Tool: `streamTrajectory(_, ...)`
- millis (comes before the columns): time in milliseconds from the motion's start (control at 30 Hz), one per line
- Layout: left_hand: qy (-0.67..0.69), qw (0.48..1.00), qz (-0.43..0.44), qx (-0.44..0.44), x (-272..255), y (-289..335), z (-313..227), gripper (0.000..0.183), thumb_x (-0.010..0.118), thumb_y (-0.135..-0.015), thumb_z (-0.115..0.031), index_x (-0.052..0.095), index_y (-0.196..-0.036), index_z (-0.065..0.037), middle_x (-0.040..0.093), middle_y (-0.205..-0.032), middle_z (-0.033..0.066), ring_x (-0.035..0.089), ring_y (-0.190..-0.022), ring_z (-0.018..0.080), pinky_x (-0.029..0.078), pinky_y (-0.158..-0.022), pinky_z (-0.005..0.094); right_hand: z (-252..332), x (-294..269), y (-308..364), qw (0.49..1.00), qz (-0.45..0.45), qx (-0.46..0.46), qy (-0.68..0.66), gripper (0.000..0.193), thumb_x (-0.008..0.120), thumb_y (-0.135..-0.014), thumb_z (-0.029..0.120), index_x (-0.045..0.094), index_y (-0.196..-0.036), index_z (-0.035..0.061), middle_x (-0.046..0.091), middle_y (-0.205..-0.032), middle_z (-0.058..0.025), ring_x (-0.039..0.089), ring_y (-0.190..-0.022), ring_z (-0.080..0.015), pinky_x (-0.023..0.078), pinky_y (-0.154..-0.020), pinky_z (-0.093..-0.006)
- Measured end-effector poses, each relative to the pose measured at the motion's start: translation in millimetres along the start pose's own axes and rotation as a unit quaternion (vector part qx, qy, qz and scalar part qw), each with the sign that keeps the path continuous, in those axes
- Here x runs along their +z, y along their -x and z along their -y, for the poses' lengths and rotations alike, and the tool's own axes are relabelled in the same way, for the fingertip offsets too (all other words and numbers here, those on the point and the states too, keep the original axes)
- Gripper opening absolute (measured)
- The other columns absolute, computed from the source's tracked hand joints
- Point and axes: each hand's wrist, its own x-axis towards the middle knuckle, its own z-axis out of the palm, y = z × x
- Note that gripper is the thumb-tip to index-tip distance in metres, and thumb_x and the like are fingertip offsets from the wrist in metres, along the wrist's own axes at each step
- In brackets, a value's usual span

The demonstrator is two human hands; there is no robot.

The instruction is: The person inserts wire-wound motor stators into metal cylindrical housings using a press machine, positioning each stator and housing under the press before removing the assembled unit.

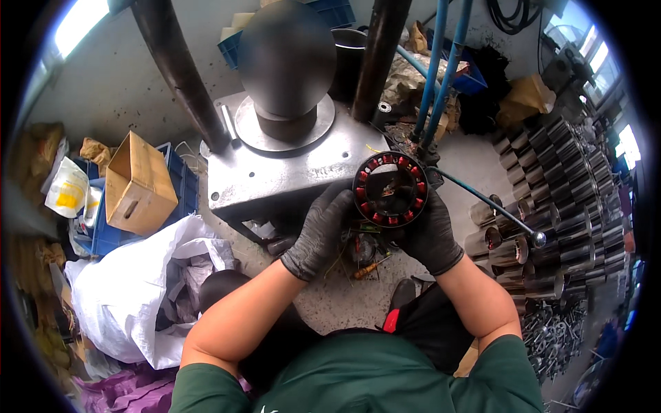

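Between my two gloved hands sits a motor stator point(393, 220), a dark round metal body with red pieces spaced around its inner ring. My left hand point(320, 230) grips its left side, my right hand point(432, 237) its right. Its open end faces up at me, and the underside is hidden. The stator is held at the front right corner of a machine's metal bed plate point(292, 172). On that plate rests a round steel disc point(246, 138) beneath a blurred rounded upper part point(286, 58). I cannot tell whether the stator touches the plate.
Dark posts point(175, 72) flank the machine. A ball-ended lever point(539, 239) juts out right, near stacked metal cylinders point(561, 165) and piled metal parts point(554, 337). Left are a cardboard box point(141, 186), a blue crate point(184, 182) and a white sack point(120, 296). An orange-handled tool point(368, 270) lies below.
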Motion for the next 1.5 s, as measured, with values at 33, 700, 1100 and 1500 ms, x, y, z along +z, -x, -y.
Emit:
streamTrajectory(33, 0.004, 1.000, 0.008, 0.005, 1.9, -0.1, 2.6, 0.046, 0.055, -0.104, -0.025, 0.054, -0.142, 0.000, 0.067, -0.126, 0.0123, 0.066, -0.111, 0.0203, 0.055, -0.097, 0.0340, 0.7, 2.0, 0.5, 1.000, -0.009, -0.001, -0.004, 0.047, 0.051, -0.103, 0.036, 0.055, -0.141, 0.0082, 0.063, -0.134, -0.0134, 0.062, -0.122, -0.0276, 0.054, -0.104, -0.0450)
streamTrajectory(700, 0.078, 0.996, 0.049, 0.021, -0.1, -13.0, 10.6, 0.052, 0.057, -0.097, -0.017, 0.050, -0.146, 0.000, 0.062, -0.134, 0.0154, 0.060, -0.123, 0.0246, 0.047, -0.109, 0.0392, 1.7, -7.0, -4.8, 0.998, -0.043, -0.034, -0.021, 0.041, 0.053, -0.103, 0.040, 0.064, -0.127, 0.0081, 0.067, -0.124, -0.0075, 0.063, -0.115, -0.0196, 0.054, -0.102, -0.0380)
streamTrajectory(1100, -0.276, 0.944, -0.158, 0.086, 26.1, -29.9, 6.5, 0.040, 0.066, -0.086, 0.004, 0.052, -0.123, -0.001, 0.067, -0.108, 0.0116, 0.066, -0.096, 0.0187, 0.057, -0.084, 0.0326, -32.8, -24.2, -14.3, 0.958, -0.022, -0.154, 0.242, 0.055, 0.052, -0.104, 0.052, 0.057, -0.139, 0.0091, 0.067, -0.124, -0.0022, 0.063, -0.113, -0.0142, 0.051, -0.099, -0.0320)
streamTrajectory(1500, -0.153, 0.975, -0.148, 0.071, -7.6, -39.1, 25.3, 0.039, 0.064, -0.085, 0.004, 0.051, -0.122, -0.004, 0.062, -0.105, 0.0099, 0.065, -0.090, 0.0182, 0.059, -0.074, 0.0328, -17.2, -6.4, -5.1, 0.910, -0.059, -0.209, 0.353, 0.063, 0.052, -0.105, 0.046, 0.043, -0.153, 0.0062, 0.056, -0.144, -0.0100, 0.057, -0.129, -0.0202, 0.049, -0.107, -0.0363)
